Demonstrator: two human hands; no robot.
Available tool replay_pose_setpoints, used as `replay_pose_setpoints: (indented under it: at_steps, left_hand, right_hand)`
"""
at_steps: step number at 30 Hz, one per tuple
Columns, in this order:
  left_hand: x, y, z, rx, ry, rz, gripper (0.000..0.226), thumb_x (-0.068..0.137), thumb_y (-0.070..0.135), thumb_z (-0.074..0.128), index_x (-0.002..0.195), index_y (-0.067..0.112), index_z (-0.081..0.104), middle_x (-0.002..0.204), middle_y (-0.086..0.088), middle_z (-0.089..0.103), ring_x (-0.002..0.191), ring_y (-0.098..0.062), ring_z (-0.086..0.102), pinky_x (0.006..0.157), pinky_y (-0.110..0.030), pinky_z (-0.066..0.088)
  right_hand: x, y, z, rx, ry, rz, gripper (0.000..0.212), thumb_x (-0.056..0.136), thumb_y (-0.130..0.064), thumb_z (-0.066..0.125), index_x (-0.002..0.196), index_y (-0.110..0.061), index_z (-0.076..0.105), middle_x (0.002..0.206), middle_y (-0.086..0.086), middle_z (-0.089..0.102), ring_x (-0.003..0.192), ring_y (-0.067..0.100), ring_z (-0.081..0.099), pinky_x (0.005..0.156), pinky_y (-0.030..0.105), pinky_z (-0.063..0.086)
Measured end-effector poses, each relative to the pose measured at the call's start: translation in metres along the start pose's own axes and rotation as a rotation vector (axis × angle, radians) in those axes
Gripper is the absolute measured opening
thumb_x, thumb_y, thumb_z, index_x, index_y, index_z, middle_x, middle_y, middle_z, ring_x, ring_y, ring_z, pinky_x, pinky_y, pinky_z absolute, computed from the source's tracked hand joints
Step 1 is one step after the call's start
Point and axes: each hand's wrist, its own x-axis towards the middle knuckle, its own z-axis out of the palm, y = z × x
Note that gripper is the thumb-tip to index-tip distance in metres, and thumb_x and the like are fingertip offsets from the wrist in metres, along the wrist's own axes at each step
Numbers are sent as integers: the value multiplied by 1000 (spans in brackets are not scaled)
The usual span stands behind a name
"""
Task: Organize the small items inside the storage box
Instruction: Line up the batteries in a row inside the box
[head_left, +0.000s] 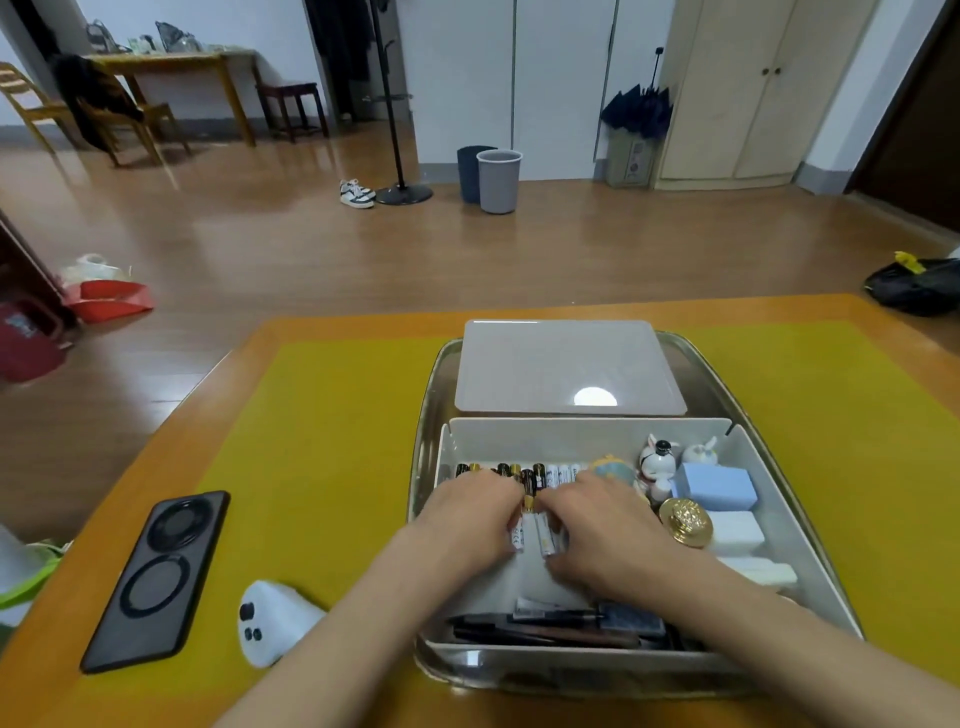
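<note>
Storage box (769, 525), a white open tray, is seen at the lower centre-right of the frame, set inside a clear outer tray (431, 400) on the yellow-topped tabletop (322, 415), with its grey lid (566, 364) laid just behind it.

Judged from left to right, the work appears well advanced but not finished. Along the upper left of the box a row of batteries (519, 472) is already lined up side by side. Below that row, the left hand (467, 514) and the right hand (597, 525) are both lowered with fingers curled around a few loose white batteries (530, 535), which seem to be the part not yet settled. Pens (540, 623) are laid flat along the lower edge. On the right side, small figurines (660, 462), a blue block (719, 486), a gold round item (685, 522) and white blocks (737, 532) are already grouped together.

Printing is visible on the battery labels, but it is too small and blurred to be read. No brand can be made out on the phone (156, 579) or the white device (270, 623) at the lower left.
</note>
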Motion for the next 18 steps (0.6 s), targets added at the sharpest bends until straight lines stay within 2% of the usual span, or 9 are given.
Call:
replay_pose_setpoints:
  at_steps: [2,4,6,8,10,13,15,18]
  left_hand:
    - [-6,-1,2,102,20,51,14,87,7,61,88,19,53,92,-1,55,93,-23,54,68,-34,38]
    - [-9,-2,3,170,46,80,15,90,7,59,99,18,57,102,-3,58,101,-24,55,73,-36,41]
    - [-9,-1,2,220,60,87,16,91,8,57,105,17,58,108,-4,60,105,-25,56,72,-36,39]
    - [-8,0,1,248,67,86,16,92,11,57,105,18,59,109,-4,61,106,-26,58,71,-37,38]
    - [-8,0,0,256,53,83,15,92,11,58,104,18,59,109,-4,61,107,-26,58,74,-38,42]
    - [-12,0,-10,228,50,84,17,88,7,64,100,19,58,106,-4,62,102,-26,60,77,-38,47]
    - [-16,-3,-24,184,102,85,18,86,7,65,96,21,58,101,-2,62,97,-25,59,72,-36,48]
    - [-26,-14,-48,107,211,67,12,88,15,64,92,24,58,96,4,62,94,-20,58,69,-34,48]
  right_hand:
    - [1,-1,0,27,17,-11,29,76,-28,68,104,-30,60,92,-6,58,93,18,48,73,33,27]
    - [2,-1,1,71,31,-26,28,76,-29,70,93,-37,49,78,-15,44,85,13,39,70,31,26]
    - [3,-1,1,102,12,-41,34,78,-33,72,86,-37,40,74,-17,41,84,12,40,67,32,28]
    - [2,-2,-1,115,0,-60,28,80,-38,72,87,-35,44,82,-15,51,89,14,46,68,34,35]
    - [-1,-1,-5,90,19,-91,20,82,-41,69,95,-32,57,96,-9,60,99,17,50,74,35,42]
    - [-11,2,-13,44,47,-213,18,88,-44,67,101,-32,69,100,-13,64,103,13,50,70,33,40]
    - [-17,-4,-17,9,-24,-276,18,90,-44,66,104,-35,72,97,-13,68,100,12,57,68,32,44]
    - [-16,-19,-12,-156,-165,-295,21,92,-37,63,111,-31,72,104,-2,71,97,24,66,70,34,50]
